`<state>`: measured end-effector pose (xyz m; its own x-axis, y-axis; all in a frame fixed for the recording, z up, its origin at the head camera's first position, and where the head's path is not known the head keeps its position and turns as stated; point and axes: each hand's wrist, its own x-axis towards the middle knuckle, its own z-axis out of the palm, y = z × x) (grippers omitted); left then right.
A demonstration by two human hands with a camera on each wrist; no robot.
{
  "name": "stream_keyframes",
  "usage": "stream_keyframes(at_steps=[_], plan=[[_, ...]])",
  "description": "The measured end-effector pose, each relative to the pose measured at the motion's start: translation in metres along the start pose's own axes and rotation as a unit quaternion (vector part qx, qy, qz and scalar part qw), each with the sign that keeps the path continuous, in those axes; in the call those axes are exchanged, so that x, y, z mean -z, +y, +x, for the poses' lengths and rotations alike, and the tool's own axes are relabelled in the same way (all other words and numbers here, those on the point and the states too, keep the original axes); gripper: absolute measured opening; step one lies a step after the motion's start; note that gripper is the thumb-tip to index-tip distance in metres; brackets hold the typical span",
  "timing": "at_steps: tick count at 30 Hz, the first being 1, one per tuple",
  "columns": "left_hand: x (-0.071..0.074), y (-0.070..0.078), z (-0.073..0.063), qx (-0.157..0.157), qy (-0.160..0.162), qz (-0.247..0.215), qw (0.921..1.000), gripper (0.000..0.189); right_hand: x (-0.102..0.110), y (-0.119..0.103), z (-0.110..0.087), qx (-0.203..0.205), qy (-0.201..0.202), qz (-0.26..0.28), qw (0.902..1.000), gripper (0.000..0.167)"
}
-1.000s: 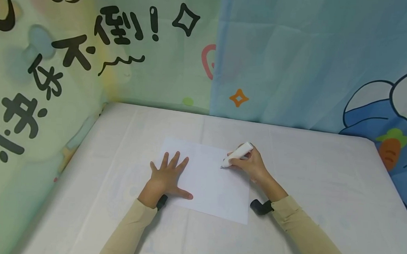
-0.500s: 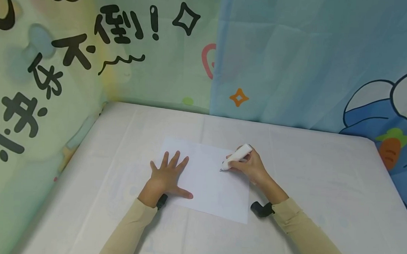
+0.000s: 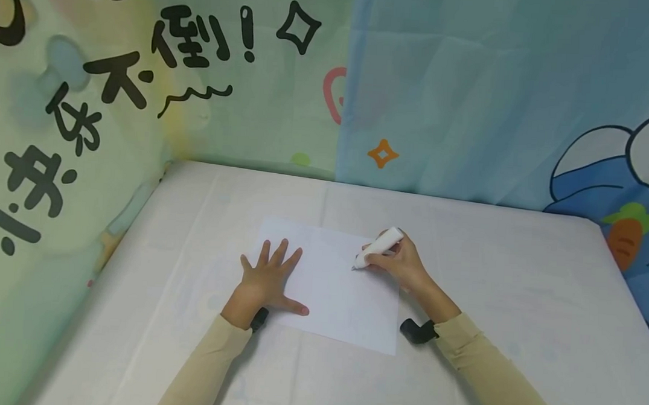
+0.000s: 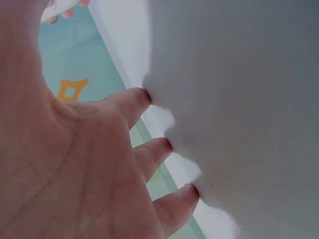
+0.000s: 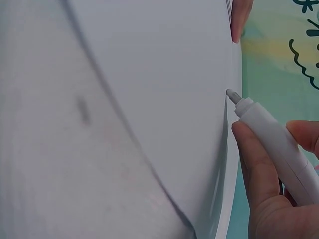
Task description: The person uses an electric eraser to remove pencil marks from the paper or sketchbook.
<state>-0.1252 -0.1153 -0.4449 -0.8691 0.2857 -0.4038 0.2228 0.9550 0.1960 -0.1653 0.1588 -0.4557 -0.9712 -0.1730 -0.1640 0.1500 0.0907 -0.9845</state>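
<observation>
Gripped low, slanting

Treat the white, cylindrical, plastic-looking marker [image 3: 378,248] over the right side of the rectangular white paper sheet [image 3: 342,300] as probably light, stiff, slick; hold near the front. Pinching it there with curled fingers of the right hand [image 3: 401,263]; touching the sheet with straight, widely spread fingers of the left hand [image 3: 263,282].

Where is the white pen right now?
In the head view, the white pen is gripped in the right hand, its tip pointing down-left at the right half of the paper.
</observation>
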Motion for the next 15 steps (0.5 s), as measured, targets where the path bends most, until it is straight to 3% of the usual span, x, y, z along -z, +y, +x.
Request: stream_keyframes(at_steps=[15], plan=[[-0.0003, 0.0001, 0.0001, 0.0, 0.001, 0.001, 1.0, 0.117, -0.0002, -0.0001, 0.0017, -0.005, 0.006, -0.006, 0.9999, 0.04]])
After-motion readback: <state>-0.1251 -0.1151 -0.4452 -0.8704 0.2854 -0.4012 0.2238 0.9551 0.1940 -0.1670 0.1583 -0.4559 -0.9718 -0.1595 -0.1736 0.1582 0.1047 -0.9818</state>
